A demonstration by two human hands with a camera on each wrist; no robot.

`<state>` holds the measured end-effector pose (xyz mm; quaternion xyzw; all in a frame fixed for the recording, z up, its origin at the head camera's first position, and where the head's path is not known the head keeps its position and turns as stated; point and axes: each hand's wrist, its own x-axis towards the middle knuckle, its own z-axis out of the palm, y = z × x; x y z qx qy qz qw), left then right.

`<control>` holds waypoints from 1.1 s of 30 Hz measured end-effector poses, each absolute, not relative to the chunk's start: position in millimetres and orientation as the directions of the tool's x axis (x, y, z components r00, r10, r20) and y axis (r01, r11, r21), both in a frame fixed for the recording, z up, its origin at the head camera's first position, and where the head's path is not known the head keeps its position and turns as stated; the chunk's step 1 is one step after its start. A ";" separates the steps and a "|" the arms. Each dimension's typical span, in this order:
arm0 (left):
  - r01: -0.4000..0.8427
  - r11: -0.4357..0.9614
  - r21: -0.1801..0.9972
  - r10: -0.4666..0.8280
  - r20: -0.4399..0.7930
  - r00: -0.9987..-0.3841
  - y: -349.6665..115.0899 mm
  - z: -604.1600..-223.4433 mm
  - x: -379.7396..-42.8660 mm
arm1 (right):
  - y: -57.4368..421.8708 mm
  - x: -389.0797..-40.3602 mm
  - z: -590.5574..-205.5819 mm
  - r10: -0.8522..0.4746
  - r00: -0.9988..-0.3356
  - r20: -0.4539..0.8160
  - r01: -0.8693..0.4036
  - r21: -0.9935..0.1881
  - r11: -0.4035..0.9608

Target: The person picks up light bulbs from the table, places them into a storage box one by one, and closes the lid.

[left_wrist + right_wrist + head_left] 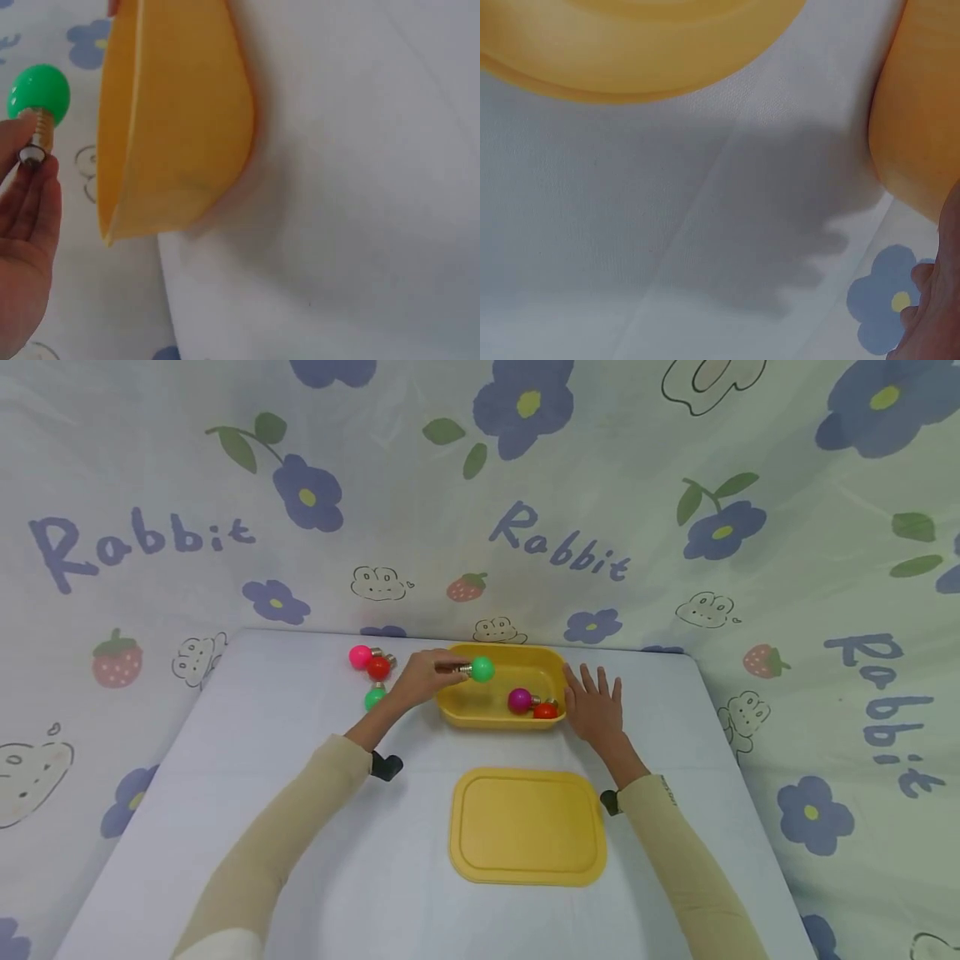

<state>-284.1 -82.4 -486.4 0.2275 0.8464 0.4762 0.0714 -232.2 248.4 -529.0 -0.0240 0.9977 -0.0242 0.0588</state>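
A green light bulb [482, 669] is pinched by its metal screw base in my left hand [427, 677], above the left part of a yellow plastic box [480, 723]. The left wrist view shows the bulb [39, 91] with its green globe up, thumb and fingertips on the base, beside the box's rim. Inside the box, at its right end, lie a purple bulb [519, 700] and a red bulb [545, 711]. My right hand [596, 706], fingers spread and straight, rests against the box's right end.
Left of the box, a pink bulb [361, 657], a red bulb [378, 668] and another green bulb [374, 697] lie on the white table [337, 860]. A flat yellow lid [528, 827] lies in front of the box. A patterned curtain [420, 510] hangs behind the table.
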 end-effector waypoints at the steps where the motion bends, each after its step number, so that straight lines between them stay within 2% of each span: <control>1: 0.321 0.448 0.835 0.456 0.095 -0.885 -79.6 -487.8 -285.3 | 248.1 -232.4 -528.8 -0.051 -0.992 -0.117 -0.045 -0.053 0.998; 19: 0.342 0.474 0.812 0.464 0.100 -0.880 -28.1 -507.6 -300.2 | 247.8 -233.9 -529.4 -0.042 -0.991 -0.126 -0.035 -0.052 0.998; 33: 0.262 0.493 0.830 0.436 0.025 -0.900 -6.1 -520.7 -295.9 | 249.1 -233.7 -529.4 -0.058 -0.991 -0.121 -0.053 -0.042 0.998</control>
